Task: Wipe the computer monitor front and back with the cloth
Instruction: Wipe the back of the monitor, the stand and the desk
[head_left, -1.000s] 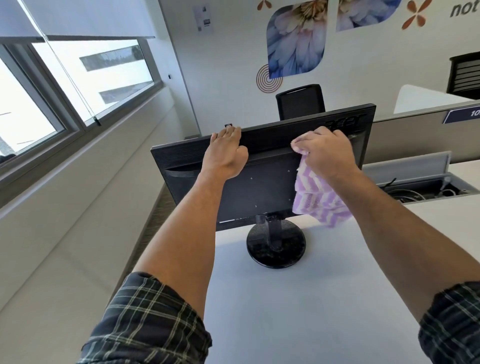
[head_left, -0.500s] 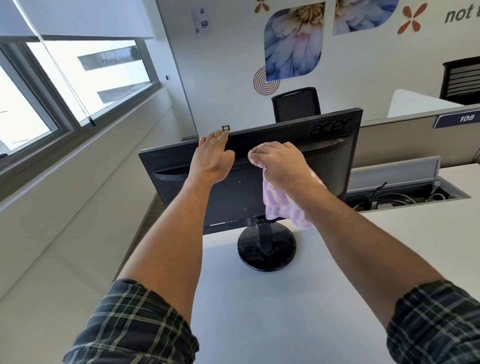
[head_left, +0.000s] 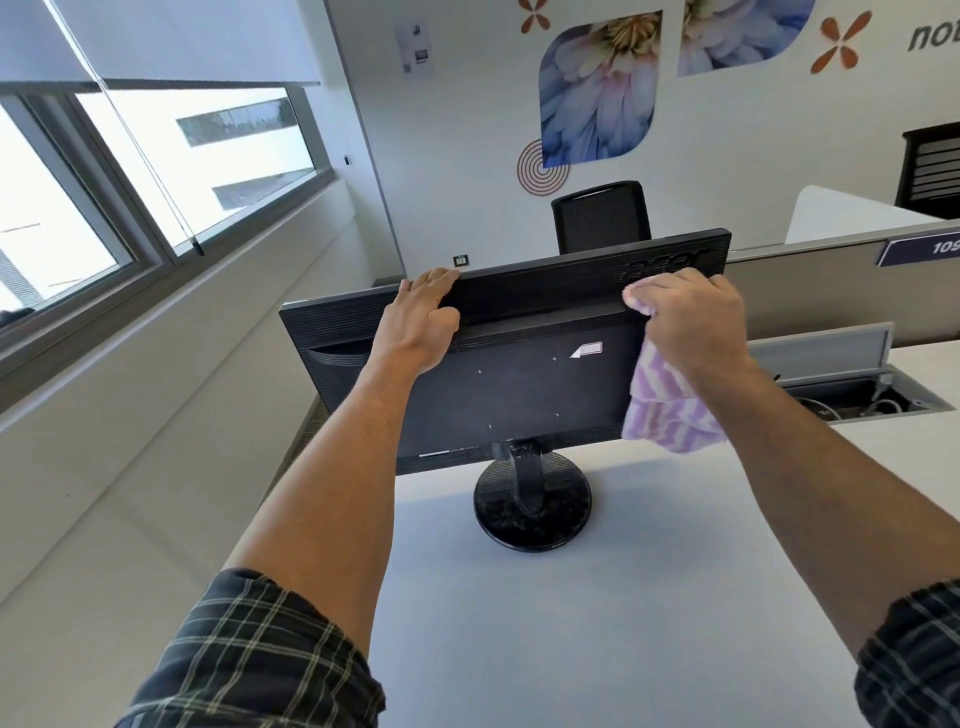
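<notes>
Our plaid sleeves (head_left: 249, 660) frame the white desk (head_left: 597, 649), where the monitor (head_left: 519, 384) stands on its round base (head_left: 532, 504) with its back toward us. Our left hand (head_left: 421, 322) lies flat on the upper back, fingers straight over the top edge. Our right hand (head_left: 691, 317) grips the purple-striped cloth (head_left: 667, 410) against the upper right of the back, its loose end hanging down. Beyond stand a black chair (head_left: 600, 215) and a flowered wall.
</notes>
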